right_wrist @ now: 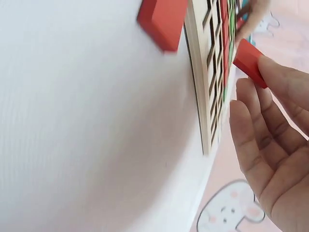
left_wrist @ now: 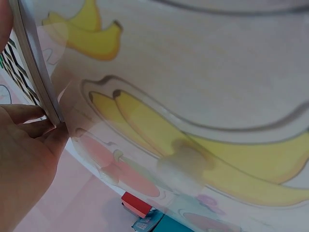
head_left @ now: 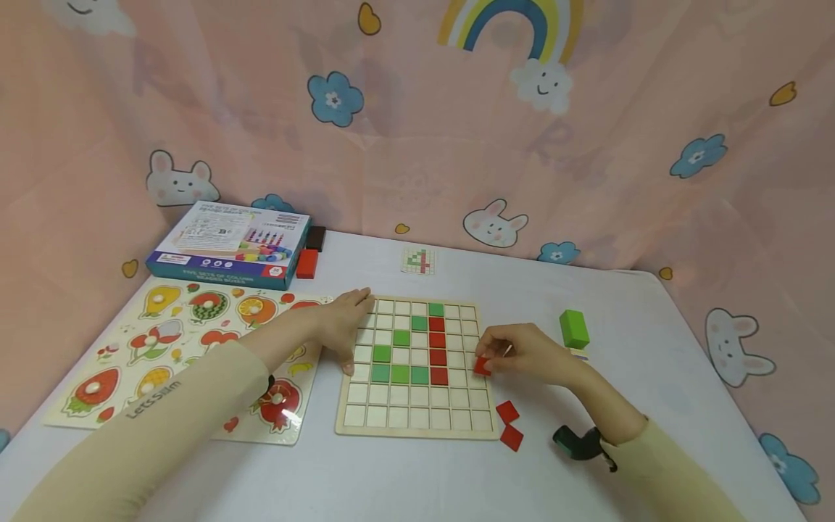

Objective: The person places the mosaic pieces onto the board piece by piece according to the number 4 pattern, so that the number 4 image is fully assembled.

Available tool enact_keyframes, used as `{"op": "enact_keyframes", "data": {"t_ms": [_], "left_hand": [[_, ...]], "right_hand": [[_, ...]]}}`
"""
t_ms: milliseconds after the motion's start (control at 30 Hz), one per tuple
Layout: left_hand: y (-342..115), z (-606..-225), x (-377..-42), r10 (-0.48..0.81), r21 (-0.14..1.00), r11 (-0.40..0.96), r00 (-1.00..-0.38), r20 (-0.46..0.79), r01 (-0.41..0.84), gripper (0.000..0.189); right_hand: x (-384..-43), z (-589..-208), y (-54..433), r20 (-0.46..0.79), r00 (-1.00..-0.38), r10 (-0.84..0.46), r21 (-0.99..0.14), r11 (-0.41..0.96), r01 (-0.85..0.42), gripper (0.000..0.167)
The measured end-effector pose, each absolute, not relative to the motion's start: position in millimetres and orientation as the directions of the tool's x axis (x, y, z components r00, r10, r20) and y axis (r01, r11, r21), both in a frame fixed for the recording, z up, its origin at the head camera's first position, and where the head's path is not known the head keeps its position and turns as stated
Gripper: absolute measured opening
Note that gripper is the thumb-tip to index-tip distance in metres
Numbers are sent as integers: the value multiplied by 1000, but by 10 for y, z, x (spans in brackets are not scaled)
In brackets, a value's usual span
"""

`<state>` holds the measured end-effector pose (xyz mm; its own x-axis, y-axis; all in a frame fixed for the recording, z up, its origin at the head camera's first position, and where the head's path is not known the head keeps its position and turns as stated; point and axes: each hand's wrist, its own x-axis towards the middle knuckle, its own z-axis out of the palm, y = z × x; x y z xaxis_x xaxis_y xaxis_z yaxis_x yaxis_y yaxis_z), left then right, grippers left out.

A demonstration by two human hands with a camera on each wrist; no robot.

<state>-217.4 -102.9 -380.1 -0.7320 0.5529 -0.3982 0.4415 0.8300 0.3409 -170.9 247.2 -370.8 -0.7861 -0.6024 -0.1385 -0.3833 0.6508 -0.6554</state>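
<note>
A wooden grid board (head_left: 417, 436) lies mid-table, with green tiles (head_left: 400, 374) in a stepped shape and a column of red tiles (head_left: 438, 357) in its squares. Along the board's upper left edge rests my left hand (head_left: 342, 322), its fingers near the top corner and thumb lower down. In the left wrist view, fingertips (left_wrist: 57, 128) touch the board's side. My right hand (head_left: 522, 351) pinches a red square tile (right_wrist: 248, 62) between thumb and fingers, over the board's right edge. Two loose red tiles (head_left: 511, 437) lie beside the board's lower right corner.
A fruit picture board (head_left: 251, 428) lies at the left. Behind it are a boxed set (head_left: 228, 243), a red block (head_left: 306, 264) and a dark block (head_left: 316, 238). A small pattern card (head_left: 418, 261) lies at the back, a green block (head_left: 574, 329) at the right.
</note>
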Motion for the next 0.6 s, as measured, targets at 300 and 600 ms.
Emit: {"op": "enact_keyframes", "data": {"t_ms": [300,600], "left_hand": [[-1028,-3784,-2162,553,337,830,-731,-399,444,133],[-1046,-3774,-2155,566,365,819,-728,-387,443,133]], "right_hand": [[-1634,-3734,2138,-146,-764,-629,-703,609,-367,10],[-1561,-3786,1928,-172,-733,-658,-701,605,-378,10]]}}
